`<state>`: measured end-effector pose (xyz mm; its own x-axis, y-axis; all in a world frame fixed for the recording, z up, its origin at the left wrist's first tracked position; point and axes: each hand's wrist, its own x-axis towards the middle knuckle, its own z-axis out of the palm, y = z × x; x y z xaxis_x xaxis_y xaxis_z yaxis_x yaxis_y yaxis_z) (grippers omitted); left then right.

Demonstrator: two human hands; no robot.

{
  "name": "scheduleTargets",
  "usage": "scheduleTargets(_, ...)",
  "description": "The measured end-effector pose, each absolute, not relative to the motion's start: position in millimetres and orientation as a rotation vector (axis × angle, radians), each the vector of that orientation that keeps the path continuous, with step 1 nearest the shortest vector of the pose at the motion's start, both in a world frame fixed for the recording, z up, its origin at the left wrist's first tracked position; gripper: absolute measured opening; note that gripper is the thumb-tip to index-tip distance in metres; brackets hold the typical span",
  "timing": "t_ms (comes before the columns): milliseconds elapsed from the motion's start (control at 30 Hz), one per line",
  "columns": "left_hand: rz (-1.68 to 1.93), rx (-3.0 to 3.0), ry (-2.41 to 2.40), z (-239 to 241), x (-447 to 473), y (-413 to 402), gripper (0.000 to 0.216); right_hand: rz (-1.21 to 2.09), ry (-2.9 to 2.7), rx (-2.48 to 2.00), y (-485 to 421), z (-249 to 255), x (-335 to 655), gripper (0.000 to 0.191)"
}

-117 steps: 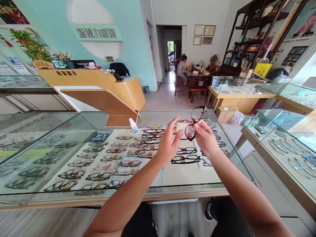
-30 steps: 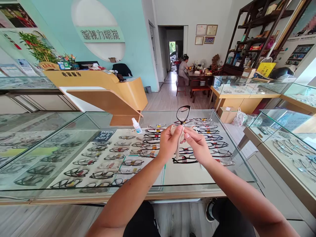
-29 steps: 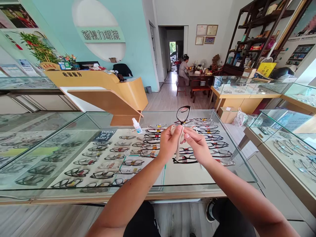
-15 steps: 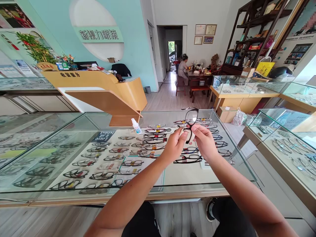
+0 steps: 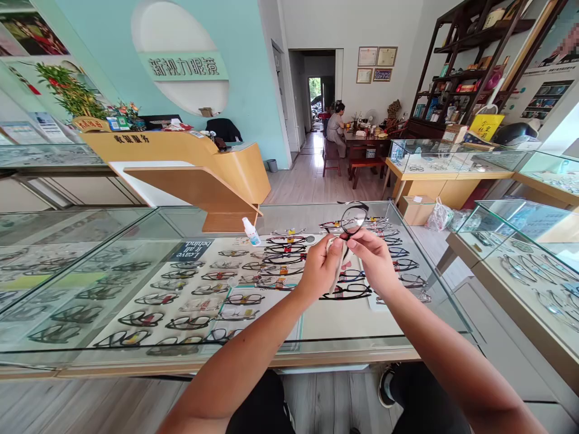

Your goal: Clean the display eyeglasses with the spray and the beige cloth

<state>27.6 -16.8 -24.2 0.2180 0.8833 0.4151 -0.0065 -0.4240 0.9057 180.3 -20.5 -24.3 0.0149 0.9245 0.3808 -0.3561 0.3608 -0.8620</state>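
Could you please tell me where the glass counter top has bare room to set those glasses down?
The clear glass counter top looks bare along its near wooden edge and left of the small white spray bottle. The rows of spectacle frames seem to lie under the glass. Only the bottle crowds it.

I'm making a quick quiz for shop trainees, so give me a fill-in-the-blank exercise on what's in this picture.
The left hand pinches a pale cloth while the right hand holds ____-framed glasses.
The small spray bottle stands on the glass counter, to the ____ of the hands.
At the far table a person is ____.
Missing words: black; left; sitting.
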Motion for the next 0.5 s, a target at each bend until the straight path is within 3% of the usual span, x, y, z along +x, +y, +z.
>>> scheduleTargets(167,1.224,1.967,0.809,-22.5,24.3,-16.2,0.042,1.226,-0.945,-0.739,-20.6,-17.6,184.8,0.027)
scheduleTargets(500,1.313,1.521,0.8,-20.4,31.0,-18.8,0.049,1.373,-1.072,-0.541,-26.5,-21.2,171.8,0.028)
